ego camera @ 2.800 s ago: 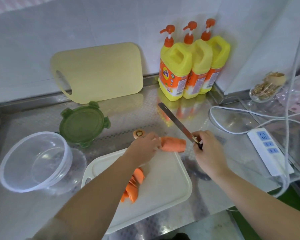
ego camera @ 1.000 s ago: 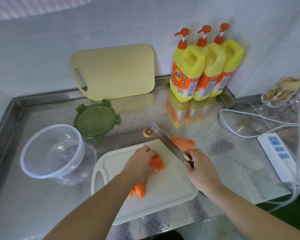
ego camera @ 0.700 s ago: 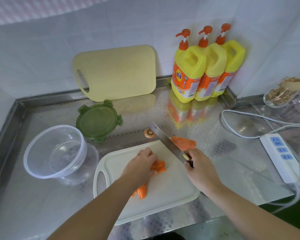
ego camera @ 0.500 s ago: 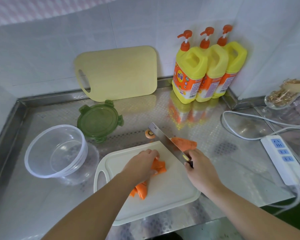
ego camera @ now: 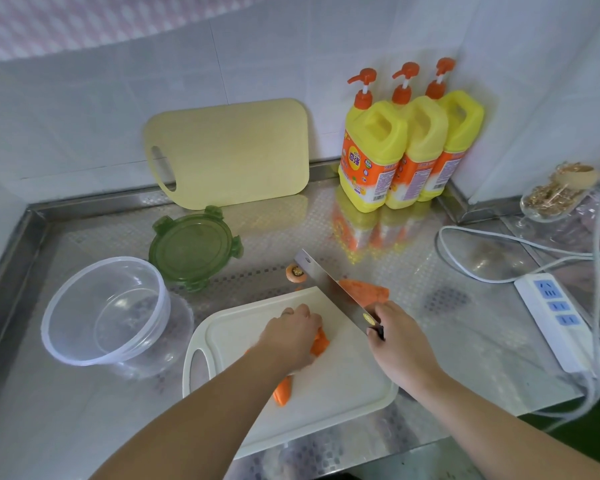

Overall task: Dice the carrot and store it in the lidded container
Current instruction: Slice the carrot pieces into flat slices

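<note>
Left hand (ego camera: 291, 336): grip curled on a carrot piece (ego camera: 319, 345). Right hand (ego camera: 400, 344) at its 3 o'clock, grip tight round the knife (ego camera: 328, 287).

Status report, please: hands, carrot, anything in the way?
Right hand grips knife. Left hand holds carrot pieces on white board. Container empty, lid off. Nothing in the way.

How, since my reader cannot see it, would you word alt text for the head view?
A person's left hand holds carrot pieces on a white cutting board while the right hand grips a knife beside them. Another carrot chunk lies behind the blade; an empty clear container and its green lid sit to the left on the steel counter.
</note>
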The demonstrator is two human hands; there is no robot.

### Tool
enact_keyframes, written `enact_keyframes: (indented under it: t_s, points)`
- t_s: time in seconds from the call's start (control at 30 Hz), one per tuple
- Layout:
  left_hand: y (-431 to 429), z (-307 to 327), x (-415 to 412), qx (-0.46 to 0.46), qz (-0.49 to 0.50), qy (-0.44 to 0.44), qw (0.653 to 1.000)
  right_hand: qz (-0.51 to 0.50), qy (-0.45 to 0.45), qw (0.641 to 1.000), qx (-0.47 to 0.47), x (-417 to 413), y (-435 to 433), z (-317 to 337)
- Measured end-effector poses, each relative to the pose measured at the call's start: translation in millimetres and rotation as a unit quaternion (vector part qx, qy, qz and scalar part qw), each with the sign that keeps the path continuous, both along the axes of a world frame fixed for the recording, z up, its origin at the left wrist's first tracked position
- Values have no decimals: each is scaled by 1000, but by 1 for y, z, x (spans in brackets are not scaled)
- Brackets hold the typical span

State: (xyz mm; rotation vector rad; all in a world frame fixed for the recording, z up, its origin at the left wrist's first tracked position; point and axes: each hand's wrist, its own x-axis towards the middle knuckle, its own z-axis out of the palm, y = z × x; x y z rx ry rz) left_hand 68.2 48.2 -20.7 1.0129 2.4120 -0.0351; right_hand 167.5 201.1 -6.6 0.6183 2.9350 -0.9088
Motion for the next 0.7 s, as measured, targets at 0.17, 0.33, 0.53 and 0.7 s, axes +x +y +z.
enact_keyframes:
  t_s: [0.17,0.33,0.53,0.7]
  points:
    - [2,4,-11,-33,-123,13,992,0,-4,1000,1,1,0,0]
    - [4,3,-20,-44,-233,39,971,-5,0,1000,-6,3,-1,0]
    - [-2,3,-23,-30,-236,32,971,-10,-1,1000,-17,5,-3,-3]
    - [-3,3,-25,-61,-217,44,973,-14,-1,1000,-23,2,-2,-4]
